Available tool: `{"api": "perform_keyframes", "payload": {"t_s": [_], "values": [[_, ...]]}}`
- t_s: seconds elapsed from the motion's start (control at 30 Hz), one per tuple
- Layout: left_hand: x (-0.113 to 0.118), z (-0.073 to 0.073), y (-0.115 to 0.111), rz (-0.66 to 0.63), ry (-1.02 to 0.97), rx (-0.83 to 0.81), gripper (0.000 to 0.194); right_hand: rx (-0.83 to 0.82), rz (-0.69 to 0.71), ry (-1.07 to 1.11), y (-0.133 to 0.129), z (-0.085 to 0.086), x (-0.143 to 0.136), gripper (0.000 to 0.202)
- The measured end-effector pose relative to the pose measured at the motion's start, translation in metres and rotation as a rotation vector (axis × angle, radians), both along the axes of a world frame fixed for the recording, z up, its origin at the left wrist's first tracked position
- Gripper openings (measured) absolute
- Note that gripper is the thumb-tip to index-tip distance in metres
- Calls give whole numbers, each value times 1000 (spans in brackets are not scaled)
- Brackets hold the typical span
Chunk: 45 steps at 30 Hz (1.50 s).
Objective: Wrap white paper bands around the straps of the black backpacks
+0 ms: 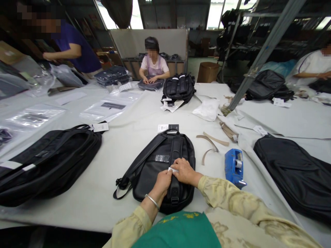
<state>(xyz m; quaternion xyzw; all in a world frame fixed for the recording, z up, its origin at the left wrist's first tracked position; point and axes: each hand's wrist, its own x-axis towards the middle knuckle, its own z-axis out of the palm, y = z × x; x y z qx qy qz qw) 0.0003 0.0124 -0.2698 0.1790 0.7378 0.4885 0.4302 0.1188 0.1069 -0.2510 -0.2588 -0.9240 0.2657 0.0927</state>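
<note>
Near: one left hand [163,181] pinches one white slip [172,169] on one black backpack [152,172], mid-table [113,210]; one right hand [184,170] touches it, grip cannot be told. Right: one blue tape dispenser [234,167]. Far: three people [154,65].

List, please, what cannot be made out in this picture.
- Head view: full shape of the small white piece, partly covered by the left hand and right hand.
- Head view: print on the black-and-white rectangular tag, too small.
- Head view: rest of the large black bag, cut off by right edge.
</note>
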Motion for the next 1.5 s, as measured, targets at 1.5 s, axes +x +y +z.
{"api": "perform_keyframes", "payload": {"t_s": [1.5], "values": [[10, -3, 2, 27, -456, -106, 20, -161, -1088, 349, 49, 10, 183, 27]]}}
